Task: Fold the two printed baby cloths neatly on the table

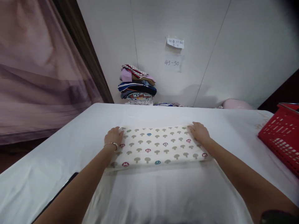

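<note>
A cream cloth with a mushroom print (161, 144) lies folded over into a wide band on the white table. Its plain white part (170, 189) spreads from the band toward my body. At the band's far left corner is my left hand (114, 137), with a bracelet at the wrist; its fingertips touch the cloth edge, and whether they pinch it is hidden. My right hand (198, 132) is at the far right corner, fingers on the cloth edge, their grip also unclear.
Folded clothes (137, 85) are stacked beyond the table's far edge (112, 107). A red plastic basket (283, 133) stands at the right. A dark flat object (58, 193) lies partly under my left forearm. Pink curtain (42, 71) hangs at the left; paper notes (174, 62) are on the wall.
</note>
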The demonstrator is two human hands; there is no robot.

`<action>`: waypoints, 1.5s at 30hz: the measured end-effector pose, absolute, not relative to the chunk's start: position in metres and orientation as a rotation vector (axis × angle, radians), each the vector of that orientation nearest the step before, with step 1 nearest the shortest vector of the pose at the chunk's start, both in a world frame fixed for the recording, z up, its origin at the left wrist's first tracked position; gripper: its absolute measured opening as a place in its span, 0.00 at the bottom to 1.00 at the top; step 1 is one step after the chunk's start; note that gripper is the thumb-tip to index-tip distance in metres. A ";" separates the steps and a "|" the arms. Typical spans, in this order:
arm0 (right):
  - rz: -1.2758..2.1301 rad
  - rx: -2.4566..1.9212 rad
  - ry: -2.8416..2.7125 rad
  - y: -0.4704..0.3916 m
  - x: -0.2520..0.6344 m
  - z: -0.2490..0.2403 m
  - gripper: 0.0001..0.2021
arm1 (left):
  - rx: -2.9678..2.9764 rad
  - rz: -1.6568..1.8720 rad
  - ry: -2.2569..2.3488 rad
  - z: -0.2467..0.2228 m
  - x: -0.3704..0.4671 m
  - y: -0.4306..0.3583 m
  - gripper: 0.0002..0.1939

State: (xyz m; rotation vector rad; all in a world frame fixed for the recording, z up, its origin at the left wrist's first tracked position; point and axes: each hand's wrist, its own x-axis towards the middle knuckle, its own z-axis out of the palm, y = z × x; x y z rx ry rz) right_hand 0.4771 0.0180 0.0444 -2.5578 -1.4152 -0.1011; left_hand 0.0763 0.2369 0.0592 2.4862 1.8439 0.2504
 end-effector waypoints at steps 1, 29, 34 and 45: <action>-0.130 -2.453 -1.532 0.022 0.467 0.047 0.27 | 2.588 0.312 1.753 0.061 0.084 0.232 0.25; 0.242 -2.499 -1.516 -0.045 0.476 0.011 0.27 | 2.592 0.043 1.557 0.025 0.038 0.187 0.34; 0.404 -2.374 -1.371 -0.041 0.474 0.025 0.27 | 2.574 0.042 1.550 0.032 0.045 0.189 0.33; 0.289 -2.308 -0.757 -0.139 0.454 0.032 0.24 | 2.951 0.157 0.979 0.036 0.027 0.118 0.31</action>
